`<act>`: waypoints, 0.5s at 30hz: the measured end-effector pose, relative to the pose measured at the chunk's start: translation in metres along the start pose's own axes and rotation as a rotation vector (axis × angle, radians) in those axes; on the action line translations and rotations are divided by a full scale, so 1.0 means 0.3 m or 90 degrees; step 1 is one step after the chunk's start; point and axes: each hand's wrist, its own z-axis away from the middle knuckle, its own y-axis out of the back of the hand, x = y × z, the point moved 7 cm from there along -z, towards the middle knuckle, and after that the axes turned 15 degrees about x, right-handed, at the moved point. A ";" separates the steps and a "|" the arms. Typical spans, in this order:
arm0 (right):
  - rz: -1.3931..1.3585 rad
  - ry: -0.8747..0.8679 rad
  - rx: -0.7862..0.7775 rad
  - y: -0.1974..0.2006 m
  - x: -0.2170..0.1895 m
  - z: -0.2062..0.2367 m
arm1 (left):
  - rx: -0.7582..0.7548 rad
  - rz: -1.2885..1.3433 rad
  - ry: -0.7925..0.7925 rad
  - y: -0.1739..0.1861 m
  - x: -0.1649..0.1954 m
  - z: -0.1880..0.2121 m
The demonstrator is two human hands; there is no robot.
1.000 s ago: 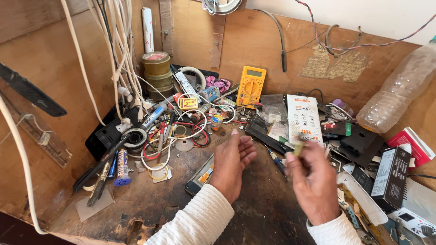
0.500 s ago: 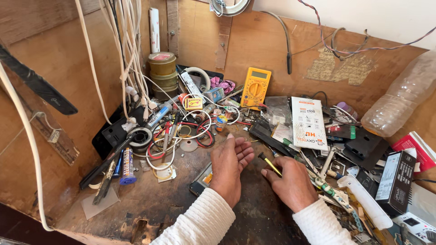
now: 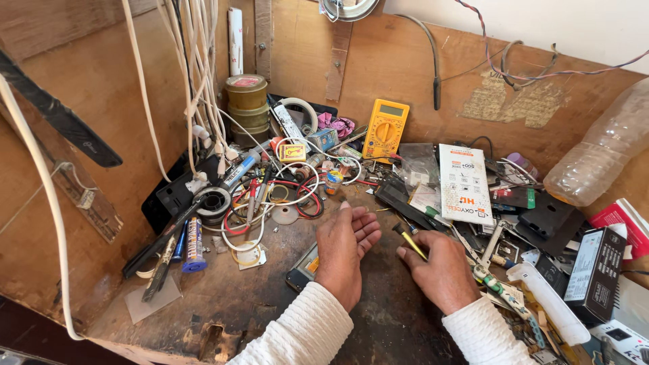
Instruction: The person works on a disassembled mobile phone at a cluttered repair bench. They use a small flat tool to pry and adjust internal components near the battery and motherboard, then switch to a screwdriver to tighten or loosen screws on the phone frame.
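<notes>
Right hand (image 3: 445,272), lower centre-right of frame, fingers (image 3: 407,255) pinched shut around a small yellow-handled screwdriver (image 3: 410,241). Long axis ran diagonally, dark tip up-left toward frame centre, handle back into the fist. Left hand (image 3: 343,253) just left of it, palm down, fingers loosely extended and empty, resting over a dark flat device (image 3: 302,268) at lower centre; only its orange-marked edge showed under the wrist. Tool tip lay just right of the left fingertips, near but apart; right hand alone carried it. Device sat down-left of the tip, largely covered by the left hand, so that hand stood between tool and device. Farther out: tangle of red and white wires (image 3: 270,199) upper left of the hands, yellow multimeter (image 3: 385,130) against the back board at upper centre, white printed box (image 3: 464,184) to the right, clear plastic bottle (image 3: 598,159) far right. Worn wooden bench (image 3: 223,297) beneath, cluttered on the right side with black parts and a white strip.
</notes>
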 end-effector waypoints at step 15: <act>0.037 -0.048 -0.041 -0.033 -0.001 0.000 | -0.008 0.005 -0.008 -0.009 -0.031 0.010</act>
